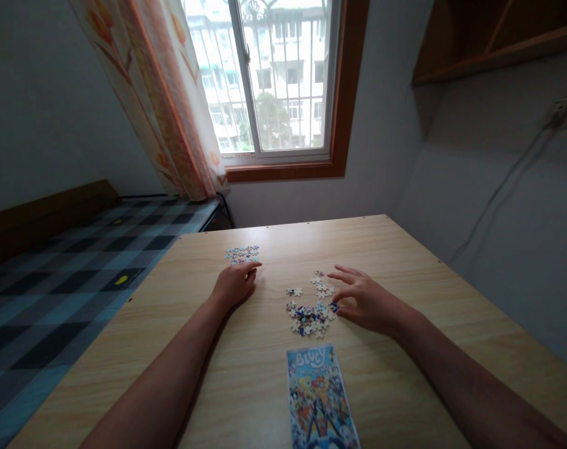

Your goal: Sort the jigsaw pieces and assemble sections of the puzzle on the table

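On my feed, nearest lies the Bluey picture (319,399); just beyond, the puzzle pile (311,319). The left hand (235,285) is loosely open by the far-left rows (242,254); the right hand (370,300) meets 1 blue piece (334,307), grip unclear. Probably light, stiff: I'd pinch edges.

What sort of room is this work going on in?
Probably a bedroom in a home: what looks like a bed with a checked cover stands left of the wooden table, and a flower-print curtain hangs beside the window.
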Demonstrator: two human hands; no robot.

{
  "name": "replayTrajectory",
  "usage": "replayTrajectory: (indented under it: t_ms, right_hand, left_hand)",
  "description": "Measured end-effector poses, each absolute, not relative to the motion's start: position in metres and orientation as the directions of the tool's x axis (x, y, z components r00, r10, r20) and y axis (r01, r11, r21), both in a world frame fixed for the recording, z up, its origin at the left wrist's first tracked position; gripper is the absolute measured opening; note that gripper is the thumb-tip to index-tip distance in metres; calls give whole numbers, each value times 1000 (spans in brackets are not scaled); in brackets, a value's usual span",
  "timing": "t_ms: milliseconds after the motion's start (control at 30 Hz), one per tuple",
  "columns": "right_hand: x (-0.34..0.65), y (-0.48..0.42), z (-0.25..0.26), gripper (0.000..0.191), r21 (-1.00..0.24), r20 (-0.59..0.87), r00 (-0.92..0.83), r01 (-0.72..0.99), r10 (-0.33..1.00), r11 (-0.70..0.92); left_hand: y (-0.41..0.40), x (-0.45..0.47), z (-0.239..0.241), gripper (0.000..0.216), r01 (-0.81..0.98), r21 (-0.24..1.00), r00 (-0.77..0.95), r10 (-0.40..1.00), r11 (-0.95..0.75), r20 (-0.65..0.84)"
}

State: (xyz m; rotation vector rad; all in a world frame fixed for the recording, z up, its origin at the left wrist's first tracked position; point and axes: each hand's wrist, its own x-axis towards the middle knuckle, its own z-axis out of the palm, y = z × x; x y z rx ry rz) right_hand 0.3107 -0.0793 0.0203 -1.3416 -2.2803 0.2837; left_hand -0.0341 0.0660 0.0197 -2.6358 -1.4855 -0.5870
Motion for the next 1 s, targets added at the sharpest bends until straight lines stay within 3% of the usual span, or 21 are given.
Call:
replayTrajectory:
  t_ms: [267, 467, 600, 733, 1000]
  right_hand:
    - [330, -64, 12, 17, -581, 266, -192, 750, 945, 316]
    - [335, -61, 2, 18, -440, 318, -116, 861, 941, 255]
    - [321, -68, 7, 19, -379, 414, -192, 852, 890, 360]
    - [298, -83, 19, 18, -367, 350, -402, 772, 846, 518]
    - [297, -89, 27, 6, -390, 257, -439, 768, 861, 508]
  left_hand:
    - [69, -37, 19, 37, 835, 130, 463, 810, -535, 359]
    - [68, -35, 20, 37, 837, 134, 464, 818, -531, 340]
    - [67, -35, 19, 36, 831, 132, 467, 807, -540, 361]
    - [67, -35, 19, 35, 825, 136, 475, 803, -549, 361]
    - [67, -35, 19, 36, 825, 144, 474, 807, -547, 353]
